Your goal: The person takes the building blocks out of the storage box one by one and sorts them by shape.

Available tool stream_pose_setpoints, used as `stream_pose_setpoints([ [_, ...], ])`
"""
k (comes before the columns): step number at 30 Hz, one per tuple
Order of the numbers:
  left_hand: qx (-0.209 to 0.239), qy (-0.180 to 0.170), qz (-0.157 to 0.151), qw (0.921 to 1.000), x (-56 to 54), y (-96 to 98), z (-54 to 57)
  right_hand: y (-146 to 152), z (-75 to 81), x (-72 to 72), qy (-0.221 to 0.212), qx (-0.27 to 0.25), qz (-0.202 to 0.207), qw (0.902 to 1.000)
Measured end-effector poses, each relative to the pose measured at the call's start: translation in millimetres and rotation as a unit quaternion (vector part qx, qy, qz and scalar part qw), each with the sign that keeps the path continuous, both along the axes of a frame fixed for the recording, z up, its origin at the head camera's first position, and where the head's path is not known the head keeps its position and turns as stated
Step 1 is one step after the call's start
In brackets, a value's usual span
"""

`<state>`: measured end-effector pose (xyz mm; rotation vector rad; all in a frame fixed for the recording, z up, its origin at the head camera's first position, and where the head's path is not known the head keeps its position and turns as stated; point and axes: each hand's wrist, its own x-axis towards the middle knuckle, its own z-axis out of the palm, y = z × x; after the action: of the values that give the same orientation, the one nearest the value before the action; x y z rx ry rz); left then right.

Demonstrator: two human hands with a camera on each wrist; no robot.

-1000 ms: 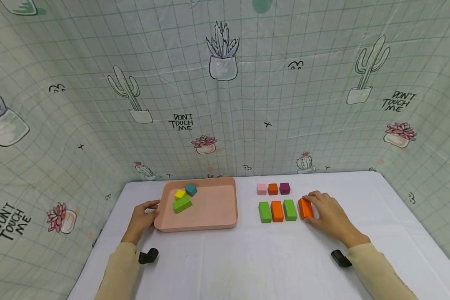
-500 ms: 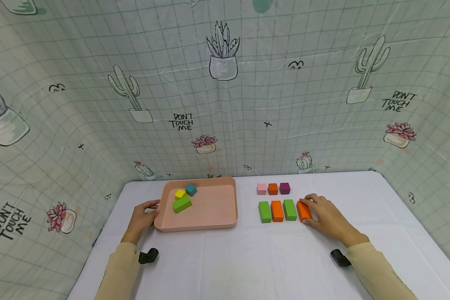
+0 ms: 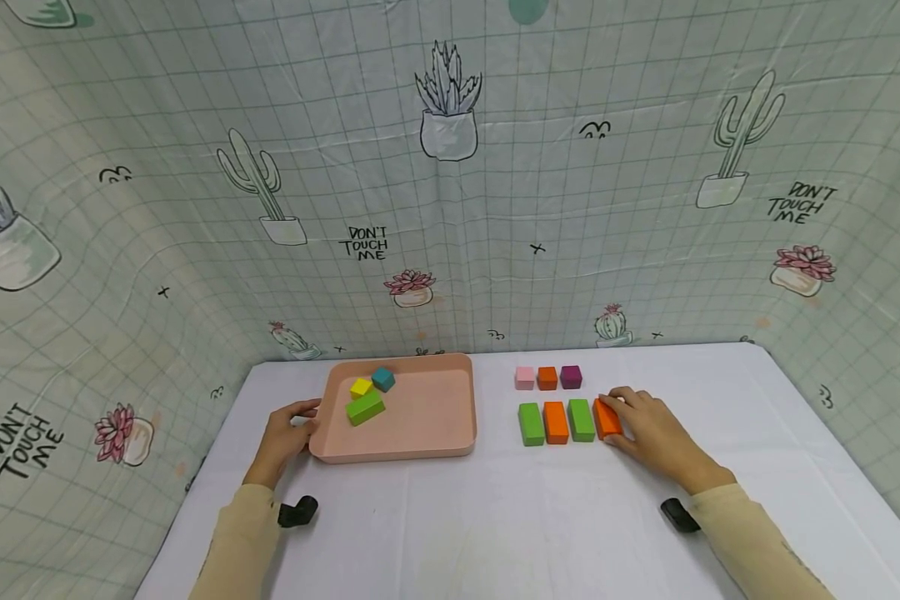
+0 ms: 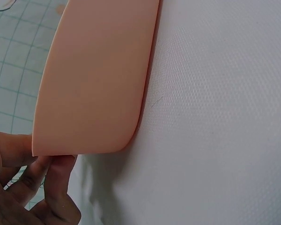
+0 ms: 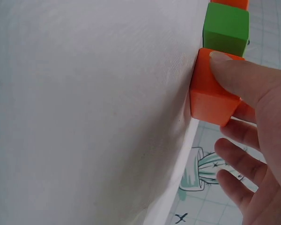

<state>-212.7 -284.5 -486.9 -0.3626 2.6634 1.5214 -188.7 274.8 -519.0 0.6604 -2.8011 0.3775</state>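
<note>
At the left end of a pink tray (image 3: 420,427), my left hand (image 3: 279,442) holds the rim between thumb and fingers; the tray's side (image 4: 93,84) fills much of the left wrist view. My right hand (image 3: 658,437) pinches an orange rectangular block (image 3: 607,419) by its ends, thumb on the near face in the right wrist view. That block stands at the right end of a row, right beside a green block (image 3: 581,420). Further left in the row come another orange block (image 3: 556,422) and another green block (image 3: 531,424).
Behind the row sit a pink cube (image 3: 524,378), an orange cube (image 3: 547,378) and a purple cube (image 3: 571,377). The tray carries a yellow cube (image 3: 361,387), a blue cube (image 3: 383,379) and a green block (image 3: 365,407). A printed cloth (image 3: 495,208) hangs behind the white table (image 3: 450,525).
My right hand has slid the orange block slightly left, narrowing the gap to the green block beside it. My left hand and the tray stay in place.
</note>
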Motion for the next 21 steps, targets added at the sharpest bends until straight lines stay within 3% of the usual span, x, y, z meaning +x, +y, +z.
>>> stream_pose_setpoints([
  [5,0.005,-0.001,-0.001,1.0000,0.7,-0.2,0.4,-4,5.5,3.9,0.016,0.013,0.002,0.9998],
  [13,0.003,-0.002,0.002,1.0000,1.9,-1.5,-0.3,-18,26.3,8.1,0.074,0.017,0.046,0.9961],
  [21,0.009,-0.010,0.005,0.9999,1.1,-0.8,0.5,-40,40.5,5.0,0.083,-0.010,0.075,0.9937],
])
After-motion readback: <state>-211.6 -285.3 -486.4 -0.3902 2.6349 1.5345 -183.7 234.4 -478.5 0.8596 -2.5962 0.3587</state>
